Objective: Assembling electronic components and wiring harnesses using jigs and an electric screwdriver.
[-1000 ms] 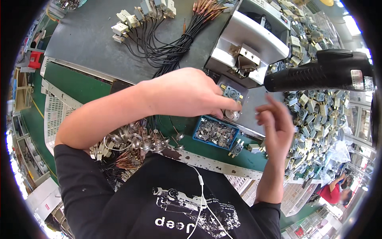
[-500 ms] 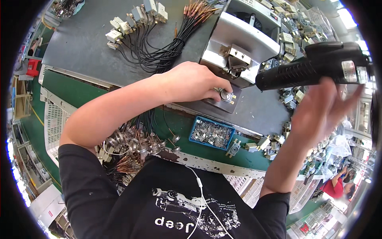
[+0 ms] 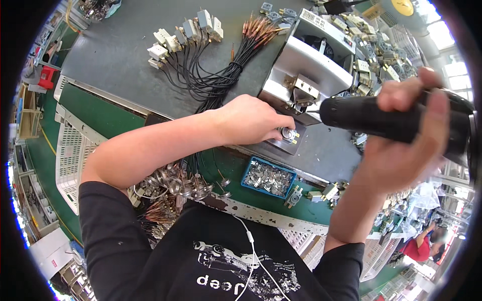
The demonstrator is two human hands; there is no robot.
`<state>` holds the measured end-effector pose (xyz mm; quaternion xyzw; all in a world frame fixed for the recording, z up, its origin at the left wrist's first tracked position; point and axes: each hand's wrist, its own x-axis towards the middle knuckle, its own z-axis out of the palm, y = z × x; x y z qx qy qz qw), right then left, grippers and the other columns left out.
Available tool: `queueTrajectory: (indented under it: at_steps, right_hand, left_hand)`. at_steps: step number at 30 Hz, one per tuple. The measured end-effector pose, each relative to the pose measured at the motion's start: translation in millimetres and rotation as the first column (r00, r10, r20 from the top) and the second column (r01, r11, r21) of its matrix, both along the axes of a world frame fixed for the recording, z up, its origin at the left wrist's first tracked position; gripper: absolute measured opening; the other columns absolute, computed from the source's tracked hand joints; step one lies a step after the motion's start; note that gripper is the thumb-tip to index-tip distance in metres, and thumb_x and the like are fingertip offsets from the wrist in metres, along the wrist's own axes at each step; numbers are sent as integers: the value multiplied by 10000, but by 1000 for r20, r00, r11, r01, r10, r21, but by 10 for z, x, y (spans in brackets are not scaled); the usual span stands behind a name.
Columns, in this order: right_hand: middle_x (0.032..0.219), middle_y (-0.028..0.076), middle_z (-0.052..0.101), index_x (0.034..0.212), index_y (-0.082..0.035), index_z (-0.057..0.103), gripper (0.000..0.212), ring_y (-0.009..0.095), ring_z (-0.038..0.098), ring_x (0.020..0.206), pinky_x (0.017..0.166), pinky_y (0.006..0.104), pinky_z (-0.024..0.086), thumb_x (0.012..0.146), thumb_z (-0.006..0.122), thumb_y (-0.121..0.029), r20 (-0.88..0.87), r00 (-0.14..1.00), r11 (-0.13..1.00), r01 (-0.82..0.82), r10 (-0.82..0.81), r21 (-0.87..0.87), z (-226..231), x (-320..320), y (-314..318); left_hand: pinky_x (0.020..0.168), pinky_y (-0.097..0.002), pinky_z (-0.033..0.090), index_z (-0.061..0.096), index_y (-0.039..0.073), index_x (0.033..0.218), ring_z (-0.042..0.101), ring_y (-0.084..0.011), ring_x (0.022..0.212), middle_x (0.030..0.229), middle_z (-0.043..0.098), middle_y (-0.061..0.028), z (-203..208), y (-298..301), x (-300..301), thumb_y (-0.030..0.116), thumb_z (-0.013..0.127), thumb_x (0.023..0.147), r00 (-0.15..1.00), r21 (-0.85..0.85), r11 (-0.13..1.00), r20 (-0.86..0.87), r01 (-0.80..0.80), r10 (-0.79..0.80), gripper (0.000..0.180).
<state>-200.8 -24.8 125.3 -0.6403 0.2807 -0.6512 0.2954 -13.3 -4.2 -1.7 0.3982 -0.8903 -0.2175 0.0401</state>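
Note:
My left hand (image 3: 251, 120) pinches a small part with a round metal cap and brass tabs (image 3: 288, 134), which looks like a thermostat. The part sits on a dark flat block (image 3: 291, 147) at the bench's front edge. My right hand (image 3: 409, 135), blurred by motion, is wrapped round a black electric screwdriver (image 3: 371, 114). The screwdriver lies nearly level, its thin bit pointing left to the front of a silver screw feeder (image 3: 314, 62). Whether the bit touches a screw there is too small to tell.
Behind my left hand lies a bundle of black cables (image 3: 221, 80) with cream and grey connectors (image 3: 188, 32). A blue tray of small metal pieces (image 3: 268, 176) stands nearer me. Switch-like parts (image 3: 369, 65) heap up right of the feeder. A person in red (image 3: 419, 247) is far right.
My right hand has closed round the screwdriver, which now points at the feeder. My left hand keeps its pinch on the part. The whole view has shifted slightly.

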Motion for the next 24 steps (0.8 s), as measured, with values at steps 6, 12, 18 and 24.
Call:
queueTrajectory:
  at_steps: [6, 12, 18, 24]
  right_hand:
    - [970, 225, 676, 1560, -121, 93, 805, 168, 635, 601, 563, 325, 544, 964, 619, 6, 112, 992, 992, -35, 49, -123, -306, 195, -124]
    - [973, 221, 674, 1569, -93, 85, 823, 162, 632, 606, 574, 327, 551, 958, 627, 10, 116, 992, 995, -37, 48, -94, -338, 235, -150]
    - [980, 218, 674, 1584, -92, 68, 855, 159, 628, 603, 580, 323, 549, 952, 635, 11, 121, 992, 999, -16, 22, -51, -357, 305, -127]
    - [1022, 227, 678, 1583, -88, 70, 865, 170, 644, 617, 621, 317, 561, 938, 634, 32, -37, 968, 968, -250, 249, -28, -311, 223, -322]
  left_hand:
    - [720, -436, 551, 588, 238, 1272, 697, -312, 843, 883, 712, -58, -55, 2, -6, 367, 623, 953, 995, 37, 999, -95, -14, 17, 346]
    - [725, -434, 552, 601, 236, 1271, 699, -308, 854, 897, 716, -57, -47, -4, 1, 364, 619, 956, 996, 62, 998, -85, -14, 19, 341]
    - [724, -430, 553, 604, 245, 1281, 699, -305, 855, 893, 714, -58, -91, 13, 23, 368, 615, 956, 995, 49, 999, -98, -21, 26, 348]
    - [686, -426, 547, 652, 268, 1249, 693, -292, 806, 810, 682, -53, -98, 11, 7, 371, 634, 933, 989, -5, 1000, -144, -21, 20, 332]
